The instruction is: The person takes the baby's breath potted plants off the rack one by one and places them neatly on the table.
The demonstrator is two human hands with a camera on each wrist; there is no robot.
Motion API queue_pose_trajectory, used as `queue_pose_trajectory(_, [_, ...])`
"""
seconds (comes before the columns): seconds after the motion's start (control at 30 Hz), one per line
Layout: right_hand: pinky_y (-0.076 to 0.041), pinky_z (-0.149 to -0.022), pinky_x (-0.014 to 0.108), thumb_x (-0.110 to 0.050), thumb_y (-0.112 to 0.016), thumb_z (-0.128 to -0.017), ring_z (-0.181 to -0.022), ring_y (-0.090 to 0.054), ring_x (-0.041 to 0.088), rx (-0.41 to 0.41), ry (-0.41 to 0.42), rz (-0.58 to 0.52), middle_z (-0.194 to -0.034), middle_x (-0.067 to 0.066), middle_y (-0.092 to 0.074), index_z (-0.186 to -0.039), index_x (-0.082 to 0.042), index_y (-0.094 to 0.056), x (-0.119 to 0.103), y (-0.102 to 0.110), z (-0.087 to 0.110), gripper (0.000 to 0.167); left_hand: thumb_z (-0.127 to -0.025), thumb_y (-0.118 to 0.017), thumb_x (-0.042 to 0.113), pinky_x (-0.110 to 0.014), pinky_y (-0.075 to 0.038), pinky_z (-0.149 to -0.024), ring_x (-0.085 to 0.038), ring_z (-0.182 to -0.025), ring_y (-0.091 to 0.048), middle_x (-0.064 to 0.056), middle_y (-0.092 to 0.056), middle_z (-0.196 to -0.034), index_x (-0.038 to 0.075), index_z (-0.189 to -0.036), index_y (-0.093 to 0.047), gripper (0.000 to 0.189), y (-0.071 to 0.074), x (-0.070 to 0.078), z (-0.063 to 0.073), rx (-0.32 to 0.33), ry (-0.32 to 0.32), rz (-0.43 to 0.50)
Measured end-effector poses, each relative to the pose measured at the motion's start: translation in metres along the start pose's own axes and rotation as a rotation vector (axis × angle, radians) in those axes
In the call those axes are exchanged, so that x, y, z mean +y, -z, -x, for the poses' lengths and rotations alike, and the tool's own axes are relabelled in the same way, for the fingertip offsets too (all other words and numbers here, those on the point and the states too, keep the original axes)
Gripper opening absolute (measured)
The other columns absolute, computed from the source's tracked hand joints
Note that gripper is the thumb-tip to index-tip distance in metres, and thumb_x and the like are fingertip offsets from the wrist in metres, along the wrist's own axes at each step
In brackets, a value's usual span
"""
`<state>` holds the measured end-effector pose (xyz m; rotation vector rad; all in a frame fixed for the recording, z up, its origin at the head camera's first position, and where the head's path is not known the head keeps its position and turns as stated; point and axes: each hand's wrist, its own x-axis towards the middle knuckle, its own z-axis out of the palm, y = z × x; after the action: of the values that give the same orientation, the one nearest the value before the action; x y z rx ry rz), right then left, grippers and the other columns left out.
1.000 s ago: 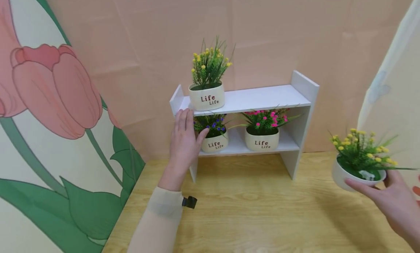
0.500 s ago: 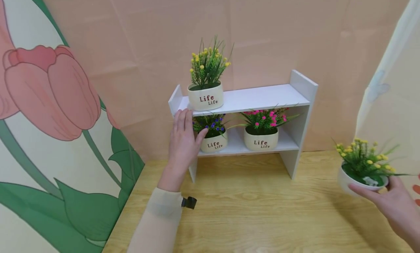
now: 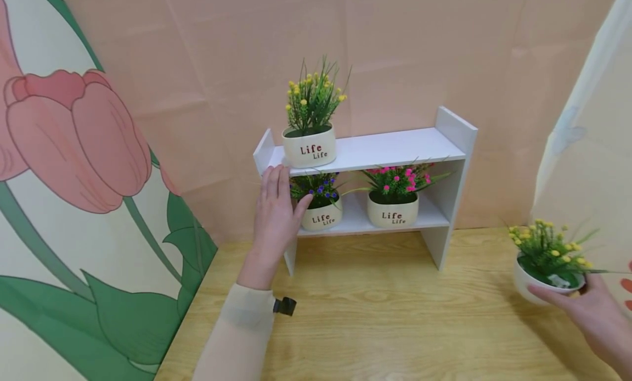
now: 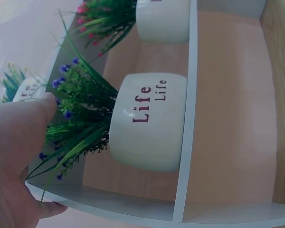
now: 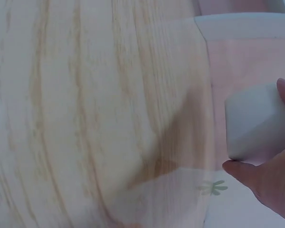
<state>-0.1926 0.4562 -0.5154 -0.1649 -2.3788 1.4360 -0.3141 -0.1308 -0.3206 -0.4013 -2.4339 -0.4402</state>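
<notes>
Apparently clear of the table (image 3: 370, 315), at the far right of the head view, a white pot (image 3: 522, 278) of yellow flowers (image 3: 548, 242) is held by the right hand (image 3: 594, 312), the thumb laid along the near wall just under the rim and the fingers mostly hidden at the right end. In the right wrist view the wall is seen pinched between thumb and finger. The left hand (image 3: 274, 219) is placed well apart, its fingers stretched out and rested at the upper left corner of the white shelf (image 3: 405, 145), with no pot gripped.

The white pot can be judged light and stiff, its smooth wall perhaps a little slippery; whether it is plastic or ceramic cannot be told, so knocks are best avoided. The stems look thin and easily bent, and the small white ornament (image 3: 559, 281) inside the rim might be worked loose, so hold is better taken on the wall than among the greenery.

The mouth is turned upward and tipped slightly toward the head camera, the flowers pointed up. The long axis appears to be set roughly left to right, dipping at the right. No lettering can be made out on the visible side
</notes>
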Motion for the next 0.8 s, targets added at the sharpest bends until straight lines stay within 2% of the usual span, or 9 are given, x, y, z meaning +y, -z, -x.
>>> queue_pose_trajectory(0.2, [-0.035,-0.090,0.000,-0.009,-0.084,-0.099,-0.112,-0.047,-0.024,0.010,0.008,-0.071,-0.127,-0.042,-0.050,-0.144,-0.050,-0.044,0.008,-0.002,-0.003,0.073,-0.111,-0.063,0.050,-0.047,-0.017,-0.136,-0.033,-0.167,-0.014,-0.015,-0.030,-0.172,0.004,-0.170,-0.026,0.083,-0.001,0.000,0.000,0.014,-0.014,-0.001])
queue_pose_trajectory(0.43, [-0.032,-0.093,-0.002,-0.015,-0.086,-0.099,-0.120,-0.045,-0.019,0.031,-0.011,-0.035,-0.128,-0.041,-0.047,-0.147,-0.052,-0.040,0.017,-0.002,0.000,0.076,-0.111,-0.062,0.050,-0.046,-0.017,-0.136,-0.032,-0.168,-0.012,-0.014,-0.028,-0.173,0.005,-0.170,-0.024,0.084,0.000,0.000,0.000,-0.001,0.001,-0.005])
queue_pose_trajectory(0.63, [-0.032,-0.093,-0.001,-0.010,-0.088,-0.097,-0.114,-0.046,-0.020,0.058,-0.003,-0.055,-0.126,-0.042,-0.049,-0.145,-0.051,-0.044,0.023,-0.003,0.000,0.077,-0.111,-0.061,0.051,-0.047,-0.017,-0.136,-0.032,-0.168,-0.012,-0.013,-0.028,-0.174,0.005,-0.171,-0.024,0.084,-0.001,-0.001,0.000,-0.004,0.007,-0.012])
queue_pose_trajectory(0.8, [-0.031,-0.092,-0.002,-0.020,-0.088,-0.098,-0.122,-0.044,-0.016,0.064,-0.051,-0.015,-0.132,-0.037,-0.046,-0.147,-0.054,-0.037,0.027,-0.002,0.001,0.078,-0.111,-0.061,0.051,-0.048,-0.017,-0.136,-0.032,-0.168,-0.011,-0.013,-0.028,-0.174,0.005,-0.171,-0.024,0.084,-0.002,-0.001,0.000,-0.003,0.012,-0.007])
